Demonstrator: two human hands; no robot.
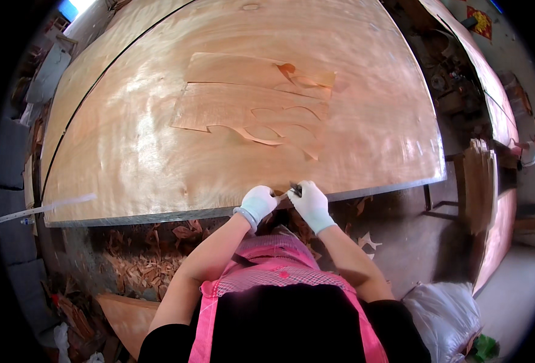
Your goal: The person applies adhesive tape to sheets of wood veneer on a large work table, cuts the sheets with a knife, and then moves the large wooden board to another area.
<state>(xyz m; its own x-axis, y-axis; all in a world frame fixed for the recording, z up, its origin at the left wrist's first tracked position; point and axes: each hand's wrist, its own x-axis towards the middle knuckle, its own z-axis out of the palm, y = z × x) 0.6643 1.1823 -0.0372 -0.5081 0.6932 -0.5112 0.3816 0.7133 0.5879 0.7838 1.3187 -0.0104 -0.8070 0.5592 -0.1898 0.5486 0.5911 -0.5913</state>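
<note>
Both my hands wear white gloves and meet at the near edge of a large veneer-covered board (219, 163). My right hand (310, 204) is closed around a small dark tool (296, 189); its exact kind does not show. Beside it, my left hand (258, 202) is pinched closed toward a small pale piece (282, 196) between the hands, too small to name. Farther in on the board lies a thin wood veneer sheet (219, 103) with torn, wavy edges and gaps. A curled orange-brown veneer flap (287, 71) sticks up at its far right.
Veneer scraps (137, 269) litter the floor below the board's near edge. Upright veneer sheets (480, 184) stand at right, near another long board (485, 66). A filled plastic bag (446, 317) sits at lower right. Another person (529, 151) is at the far right.
</note>
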